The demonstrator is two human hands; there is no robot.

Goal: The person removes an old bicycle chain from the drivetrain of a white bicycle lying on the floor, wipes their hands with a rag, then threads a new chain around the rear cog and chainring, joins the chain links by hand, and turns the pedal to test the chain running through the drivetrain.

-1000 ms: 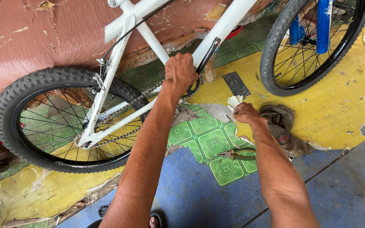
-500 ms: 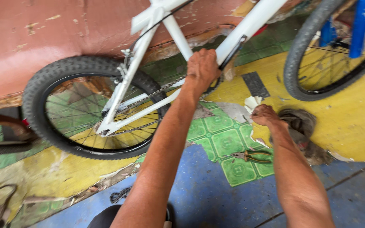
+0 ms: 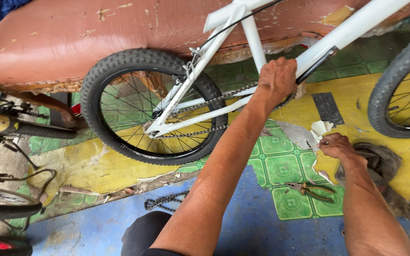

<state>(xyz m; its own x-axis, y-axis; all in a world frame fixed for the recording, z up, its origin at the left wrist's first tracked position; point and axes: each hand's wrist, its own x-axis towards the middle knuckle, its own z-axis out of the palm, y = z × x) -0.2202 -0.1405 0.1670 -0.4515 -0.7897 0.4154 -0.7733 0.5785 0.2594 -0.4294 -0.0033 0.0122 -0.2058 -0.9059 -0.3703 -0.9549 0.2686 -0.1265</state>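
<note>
White bicycle frame (image 3: 243, 28) stands on the patchy yellow and green floor (image 3: 281, 168) beside a worn red seat cushion (image 3: 72, 42), its rear wheel (image 3: 155, 106) and chain (image 3: 205, 102) to the left. Left hand (image 3: 277, 78), arm stretched forward, is curled tight around the frame at the crank. Right hand (image 3: 338, 146) reaches down to the floor, fingers pinched together by torn white scraps (image 3: 321, 128), near pliers (image 3: 309, 190) and a grey rag (image 3: 380, 163).

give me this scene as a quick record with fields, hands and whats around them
left hand: grips the white bike frame near the crank
right hand: down on the floor beside a dark rag
pliers: lying on green floor tile, untouched
rear wheel: knobby tyre, chain fitted
loose chain: on blue floor
</note>
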